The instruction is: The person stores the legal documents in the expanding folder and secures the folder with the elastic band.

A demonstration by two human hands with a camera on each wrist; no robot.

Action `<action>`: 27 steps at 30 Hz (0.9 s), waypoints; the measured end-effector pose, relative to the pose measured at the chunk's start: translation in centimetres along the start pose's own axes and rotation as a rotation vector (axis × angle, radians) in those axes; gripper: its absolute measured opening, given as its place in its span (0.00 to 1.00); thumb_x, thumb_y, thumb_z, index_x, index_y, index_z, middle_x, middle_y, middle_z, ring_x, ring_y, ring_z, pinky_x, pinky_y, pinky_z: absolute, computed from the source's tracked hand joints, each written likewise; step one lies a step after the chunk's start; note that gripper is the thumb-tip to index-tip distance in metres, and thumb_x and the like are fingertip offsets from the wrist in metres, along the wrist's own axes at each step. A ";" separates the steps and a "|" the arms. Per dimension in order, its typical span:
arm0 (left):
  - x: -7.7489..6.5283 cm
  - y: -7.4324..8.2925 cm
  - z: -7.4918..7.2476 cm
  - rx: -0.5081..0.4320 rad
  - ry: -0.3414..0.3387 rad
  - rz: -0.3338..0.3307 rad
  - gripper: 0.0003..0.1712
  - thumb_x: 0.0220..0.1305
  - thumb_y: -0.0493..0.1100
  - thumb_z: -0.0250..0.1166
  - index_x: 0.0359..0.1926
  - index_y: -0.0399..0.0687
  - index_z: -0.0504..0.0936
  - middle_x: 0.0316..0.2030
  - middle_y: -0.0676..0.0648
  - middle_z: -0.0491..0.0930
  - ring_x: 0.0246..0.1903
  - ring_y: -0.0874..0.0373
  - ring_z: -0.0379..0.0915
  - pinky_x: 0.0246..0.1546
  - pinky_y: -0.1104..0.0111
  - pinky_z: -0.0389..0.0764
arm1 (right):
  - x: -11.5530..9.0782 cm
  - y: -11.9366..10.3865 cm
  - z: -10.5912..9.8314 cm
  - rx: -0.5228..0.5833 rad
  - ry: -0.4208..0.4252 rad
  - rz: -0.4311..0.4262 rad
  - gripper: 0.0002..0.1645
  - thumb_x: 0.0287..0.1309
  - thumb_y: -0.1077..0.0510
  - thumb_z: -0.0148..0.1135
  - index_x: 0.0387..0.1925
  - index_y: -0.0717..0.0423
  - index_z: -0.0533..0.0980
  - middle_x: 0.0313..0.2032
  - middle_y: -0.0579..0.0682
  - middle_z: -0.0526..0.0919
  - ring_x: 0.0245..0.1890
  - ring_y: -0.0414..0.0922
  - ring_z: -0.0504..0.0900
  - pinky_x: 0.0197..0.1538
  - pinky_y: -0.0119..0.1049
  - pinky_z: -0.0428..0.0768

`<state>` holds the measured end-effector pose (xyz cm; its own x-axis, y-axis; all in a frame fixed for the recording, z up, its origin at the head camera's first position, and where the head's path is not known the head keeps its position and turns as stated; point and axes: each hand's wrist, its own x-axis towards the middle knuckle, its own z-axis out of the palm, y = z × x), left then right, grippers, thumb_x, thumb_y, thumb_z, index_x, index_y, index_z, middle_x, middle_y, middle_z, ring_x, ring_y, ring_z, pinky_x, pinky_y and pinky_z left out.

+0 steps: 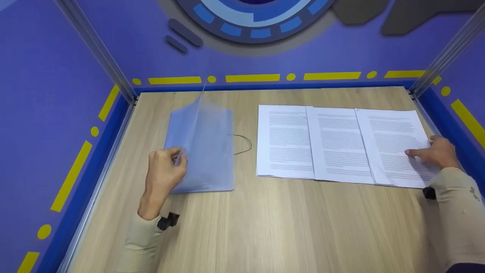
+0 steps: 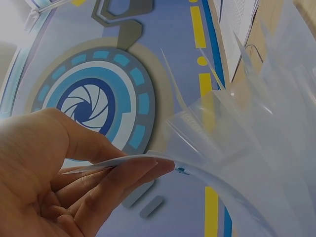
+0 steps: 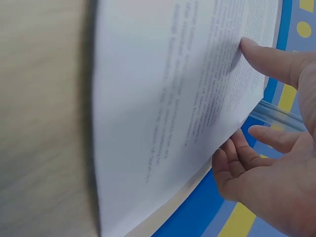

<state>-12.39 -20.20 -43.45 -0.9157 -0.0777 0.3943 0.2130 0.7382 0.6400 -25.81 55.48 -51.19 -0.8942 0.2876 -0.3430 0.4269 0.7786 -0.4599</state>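
On the left of the table lies a translucent bluish plastic folder (image 1: 212,151), its cover and several clear sleeves (image 2: 247,118) lifted and fanning out. My left hand (image 1: 166,167) pinches their edge between thumb and fingers at the folder's left side. A thin dark cord (image 1: 248,142) loops out from the folder's right edge. To the right, three printed paper stacks overlap side by side. At the rightmost stack (image 1: 396,132), my right hand (image 1: 437,153) has its thumb on the printed face and its other fingers curled at the outer edge, as the right wrist view shows.
The left paper stack (image 1: 286,142) and the middle stack (image 1: 341,146) lie flat between the folder and my right hand. Purple-blue panels with yellow marks (image 1: 252,78) wall in the wooden table (image 1: 273,227) at the back and both sides. Metal posts (image 1: 102,53) stand in the corners.
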 end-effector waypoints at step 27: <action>0.1 0.1 0.2 -0.004 -0.006 -0.013 0.12 0.64 0.27 0.67 0.46 0.23 0.89 0.40 0.26 0.89 0.40 0.32 0.90 0.45 0.43 0.89 | 0.1 -0.3 -0.1 -0.032 0.013 0.011 0.72 0.60 0.46 0.77 0.79 0.80 0.38 0.71 0.86 0.51 0.63 0.78 0.58 0.74 0.74 0.60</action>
<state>-12.59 -20.01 -43.51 -0.9204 -0.0828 0.3821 0.2027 0.7346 0.6475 -26.05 55.32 -50.99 -0.8914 0.3030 -0.3371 0.4320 0.7930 -0.4296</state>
